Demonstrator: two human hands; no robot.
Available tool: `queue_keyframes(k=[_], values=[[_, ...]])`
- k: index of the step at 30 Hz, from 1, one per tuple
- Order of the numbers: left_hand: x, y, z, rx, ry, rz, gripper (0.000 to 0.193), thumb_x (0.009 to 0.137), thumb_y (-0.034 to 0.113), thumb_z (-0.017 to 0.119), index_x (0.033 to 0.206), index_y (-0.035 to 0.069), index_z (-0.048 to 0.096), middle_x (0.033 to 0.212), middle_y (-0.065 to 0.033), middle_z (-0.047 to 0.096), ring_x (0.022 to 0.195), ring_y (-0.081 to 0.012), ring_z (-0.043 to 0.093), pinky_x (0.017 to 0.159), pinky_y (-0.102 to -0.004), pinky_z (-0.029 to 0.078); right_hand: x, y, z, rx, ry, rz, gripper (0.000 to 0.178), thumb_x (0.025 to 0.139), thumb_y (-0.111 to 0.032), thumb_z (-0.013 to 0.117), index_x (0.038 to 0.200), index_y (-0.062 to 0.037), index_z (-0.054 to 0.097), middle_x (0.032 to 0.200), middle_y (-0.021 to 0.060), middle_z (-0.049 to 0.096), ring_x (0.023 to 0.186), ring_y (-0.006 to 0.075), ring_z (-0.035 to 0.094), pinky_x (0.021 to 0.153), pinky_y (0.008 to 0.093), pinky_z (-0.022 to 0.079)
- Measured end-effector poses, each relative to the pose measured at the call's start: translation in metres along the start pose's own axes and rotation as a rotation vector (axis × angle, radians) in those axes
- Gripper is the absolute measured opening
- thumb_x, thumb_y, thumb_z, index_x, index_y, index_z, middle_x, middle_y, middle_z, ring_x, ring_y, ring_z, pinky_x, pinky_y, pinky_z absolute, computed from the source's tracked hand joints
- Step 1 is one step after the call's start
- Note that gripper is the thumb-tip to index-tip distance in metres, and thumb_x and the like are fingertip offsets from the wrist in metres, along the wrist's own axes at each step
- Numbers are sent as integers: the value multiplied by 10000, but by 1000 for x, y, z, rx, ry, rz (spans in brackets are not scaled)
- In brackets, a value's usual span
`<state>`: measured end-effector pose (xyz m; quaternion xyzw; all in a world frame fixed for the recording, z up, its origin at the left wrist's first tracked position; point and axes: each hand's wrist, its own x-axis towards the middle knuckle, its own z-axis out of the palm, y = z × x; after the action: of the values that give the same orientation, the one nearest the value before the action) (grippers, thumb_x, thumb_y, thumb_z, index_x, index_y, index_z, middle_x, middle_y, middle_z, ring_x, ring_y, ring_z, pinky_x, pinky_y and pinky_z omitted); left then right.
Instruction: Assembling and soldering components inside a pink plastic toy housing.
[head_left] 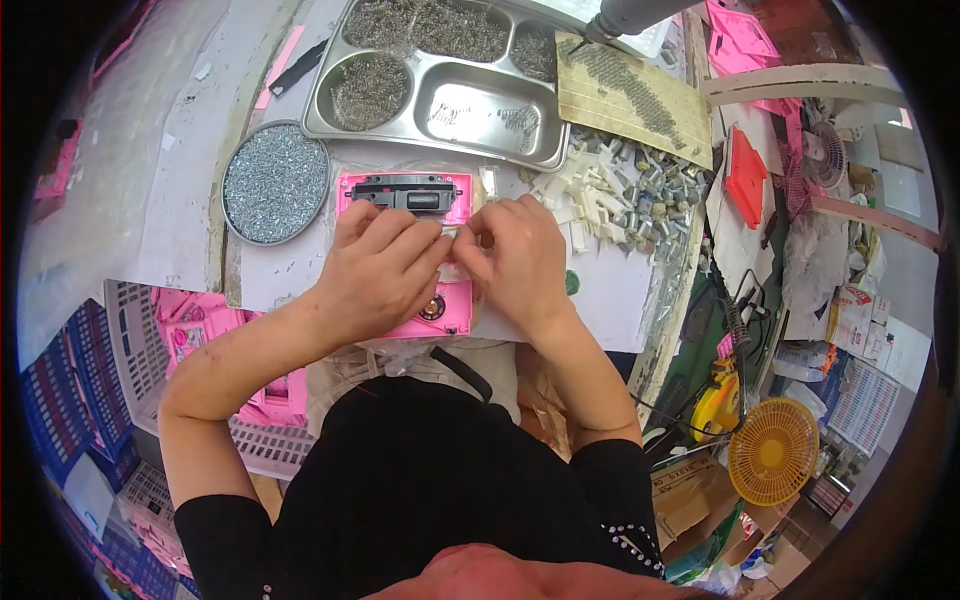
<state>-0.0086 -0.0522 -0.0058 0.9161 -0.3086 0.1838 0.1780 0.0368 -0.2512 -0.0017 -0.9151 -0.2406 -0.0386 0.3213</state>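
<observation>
Black shirt cloth [430, 470] lay nearest, below the left hand [385, 262] and the right hand [525, 258]. Between and beneath them sat the pink housing [458, 308], close to the near edge of the white table [610, 295], whose top gave room right of the right hand. The housing's long axis ran away from the shirt, a black part [405, 188] at its far end, beyond the left hand. Both hands, fingers bent, pinched something small, mostly hidden. A round dish [326, 190] stood beyond-left of the left hand, a steel tray [485, 100] ahead of both; white pieces [600, 183] and metal cylinders [660, 200] crowded beyond the right.
</observation>
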Motion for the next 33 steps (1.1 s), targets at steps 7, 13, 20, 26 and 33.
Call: queue_keyframes(k=[7,13,20,26,33], values=[[5,-2,-3,-109,-100,-26,411,773,198,723,1160,59,700,1103,-37,658,1025,-215,594,987,-468,335,-7,10,0,326,-33,263,115,802,-153,749,779,-54,697,692,98,647,727,306,604,655,424,479],[7,-1,-2,-55,-101,-8,477,763,234,731,1204,57,694,1039,-8,620,1029,-184,569,1013,-467,335,-12,8,-7,340,-24,208,95,816,-139,746,848,-49,738,745,88,669,749,298,604,681,411,483],[8,4,-1,15,-141,25,499,738,248,738,1191,44,692,1029,-12,614,1031,-187,563,1038,-480,324,-11,-18,-11,-266,1,-235,69,781,-102,708,780,-61,653,748,79,589,749,282,578,698,431,473],[1,-1,-8,-25,-113,-30,417,772,179,730,1172,65,701,1053,-33,642,1028,-204,599,1063,-487,315,7,2,-22,181,-248,191,155,841,-169,739,841,-15,731,760,122,692,711,278,670,662,396,523],[-2,-2,-7,-10,-93,-6,406,783,185,728,1174,80,697,1076,-38,643,1051,-222,597,1076,-514,306,11,9,-20,364,-311,417,207,892,-208,772,912,-1,768,700,89,712,614,106,634,573,288,497]])
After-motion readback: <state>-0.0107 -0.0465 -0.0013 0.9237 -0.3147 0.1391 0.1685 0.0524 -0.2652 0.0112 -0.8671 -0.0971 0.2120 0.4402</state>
